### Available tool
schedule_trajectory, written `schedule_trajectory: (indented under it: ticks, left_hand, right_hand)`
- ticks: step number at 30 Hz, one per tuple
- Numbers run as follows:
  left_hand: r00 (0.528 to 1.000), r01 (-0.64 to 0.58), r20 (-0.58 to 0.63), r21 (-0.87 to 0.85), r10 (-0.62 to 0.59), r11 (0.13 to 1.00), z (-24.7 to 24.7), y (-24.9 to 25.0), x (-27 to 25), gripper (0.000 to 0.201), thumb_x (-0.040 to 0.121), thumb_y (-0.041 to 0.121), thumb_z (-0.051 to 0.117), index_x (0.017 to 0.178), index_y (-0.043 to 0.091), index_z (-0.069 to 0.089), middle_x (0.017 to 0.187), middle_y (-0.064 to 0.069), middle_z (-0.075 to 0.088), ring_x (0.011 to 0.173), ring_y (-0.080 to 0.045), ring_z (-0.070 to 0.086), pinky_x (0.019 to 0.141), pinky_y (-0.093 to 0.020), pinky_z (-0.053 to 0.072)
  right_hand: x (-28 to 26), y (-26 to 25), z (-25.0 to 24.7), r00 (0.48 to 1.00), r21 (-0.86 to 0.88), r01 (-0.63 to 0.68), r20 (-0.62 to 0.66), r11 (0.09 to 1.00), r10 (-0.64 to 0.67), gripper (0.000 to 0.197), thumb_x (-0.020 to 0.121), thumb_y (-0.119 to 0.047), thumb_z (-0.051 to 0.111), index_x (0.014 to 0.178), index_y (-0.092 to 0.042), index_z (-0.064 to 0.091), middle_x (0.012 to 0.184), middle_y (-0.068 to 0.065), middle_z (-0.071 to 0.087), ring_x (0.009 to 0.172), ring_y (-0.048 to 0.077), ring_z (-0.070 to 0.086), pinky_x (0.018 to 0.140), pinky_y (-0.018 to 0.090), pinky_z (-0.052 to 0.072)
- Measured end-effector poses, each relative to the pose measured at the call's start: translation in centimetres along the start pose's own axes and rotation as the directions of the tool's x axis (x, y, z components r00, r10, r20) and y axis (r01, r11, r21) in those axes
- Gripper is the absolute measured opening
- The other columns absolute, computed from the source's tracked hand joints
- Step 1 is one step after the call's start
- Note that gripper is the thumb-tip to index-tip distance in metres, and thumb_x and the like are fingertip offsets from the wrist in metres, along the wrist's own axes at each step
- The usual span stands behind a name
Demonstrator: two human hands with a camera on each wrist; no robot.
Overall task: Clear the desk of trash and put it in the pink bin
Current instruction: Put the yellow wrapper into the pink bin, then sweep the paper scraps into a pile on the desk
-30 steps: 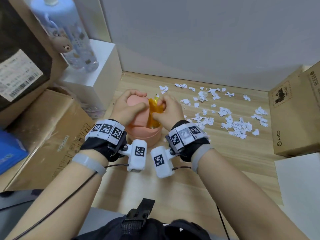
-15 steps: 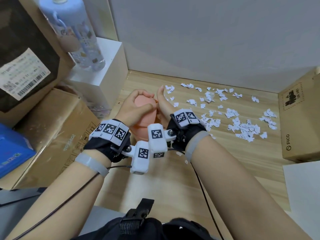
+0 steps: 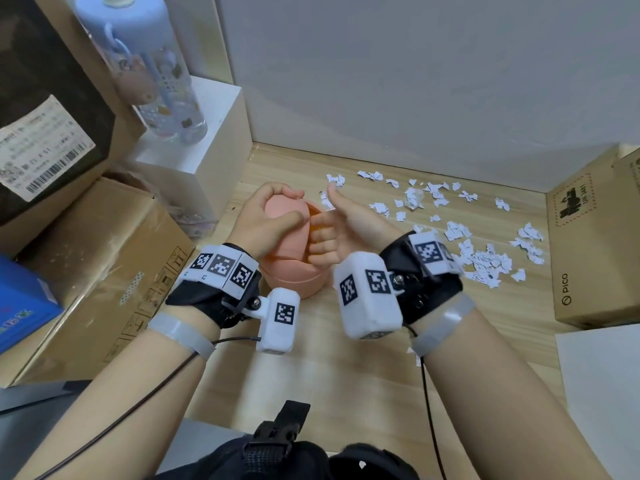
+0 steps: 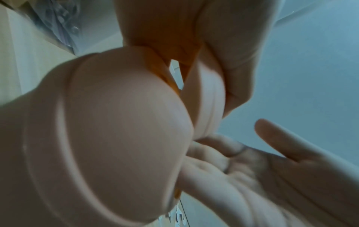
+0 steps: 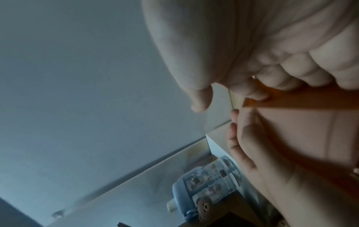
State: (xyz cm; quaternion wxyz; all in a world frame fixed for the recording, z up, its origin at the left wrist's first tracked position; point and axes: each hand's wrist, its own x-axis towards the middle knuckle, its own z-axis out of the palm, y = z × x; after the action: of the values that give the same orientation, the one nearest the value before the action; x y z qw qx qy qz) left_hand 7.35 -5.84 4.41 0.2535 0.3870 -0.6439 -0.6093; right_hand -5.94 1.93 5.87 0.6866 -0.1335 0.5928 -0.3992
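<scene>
The pink bin (image 3: 294, 278) stands on the wooden desk (image 3: 346, 358) close in front of me. My left hand (image 3: 273, 220) grips its domed lid (image 4: 126, 122) from the left. My right hand (image 3: 332, 233) lies palm-up on the right side with the thumb straight up. Its fingers curl over the edge of the orange liner (image 5: 310, 101) at the bin's opening. A sliver of the orange liner (image 3: 313, 216) shows between the two hands. Torn white paper scraps (image 3: 485, 265) lie scattered on the desk to the right and behind.
A blue water bottle (image 3: 152, 74) stands on a white box (image 3: 207, 150) at the back left. Cardboard boxes (image 3: 104, 254) line the left side, and a PICO carton (image 3: 588, 254) the right. A white sheet (image 3: 599, 393) lies at the front right. A grey wall closes the back.
My right hand has turned from palm-down to palm-up beside the bin. The orange liner, bunched above the opening before, now barely shows. My left hand has stayed on the lid.
</scene>
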Motion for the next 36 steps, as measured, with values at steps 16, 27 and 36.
schedule_trajectory:
  ticks: [16, 27, 36]
  left_hand:
    - [0.986, 0.003, -0.162, 0.245, 0.038, 0.969, -4.3, 0.6, 2.0, 0.04, 0.067, 0.011, 0.08, 0.093, 0.023, 0.053, 0.11, 0.0, 0.054, 0.099, -0.015, 0.049, 0.068, -0.011, 0.044]
    - [0.893, -0.382, -0.052, 0.439, 0.447, 0.814, 4.0, 3.9, 1.0, 0.022, 0.075, 0.011, 0.067, 0.09, 0.024, 0.06, 0.113, 0.009, 0.059, 0.11, -0.009, 0.053, 0.095, -0.007, 0.03]
    - [0.987, 0.162, -0.031, 0.272, -0.159, 0.949, 11.3, -8.3, 6.5, 0.066, 0.076, 0.037, 0.061, 0.136, 0.023, 0.038, 0.146, 0.001, 0.034, 0.131, -0.019, 0.037, 0.112, -0.036, 0.028]
  right_hand:
    - [0.4, 1.1, -2.4, 0.958, 0.283, 0.28, -0.149, 0.917, -0.247, 0.051, 0.095, -0.044, 0.03, 0.108, -0.004, 0.058, 0.11, 0.012, 0.062, 0.102, 0.025, 0.06, 0.096, 0.034, 0.044]
    - [-1.6, 7.8, -13.0, 0.822, 0.297, 0.355, -0.55, 0.886, -0.146, 0.025, 0.095, -0.028, 0.041, 0.089, -0.016, 0.063, 0.083, 0.0, 0.07, 0.08, 0.011, 0.065, 0.079, 0.024, 0.051]
    - [-3.3, 11.1, -24.2, 0.406, -0.173, 0.157, -0.886, 0.972, -0.224, 0.051, 0.084, -0.017, 0.059, 0.132, -0.013, 0.042, 0.152, 0.006, 0.02, 0.137, 0.021, 0.028, 0.102, 0.026, 0.033]
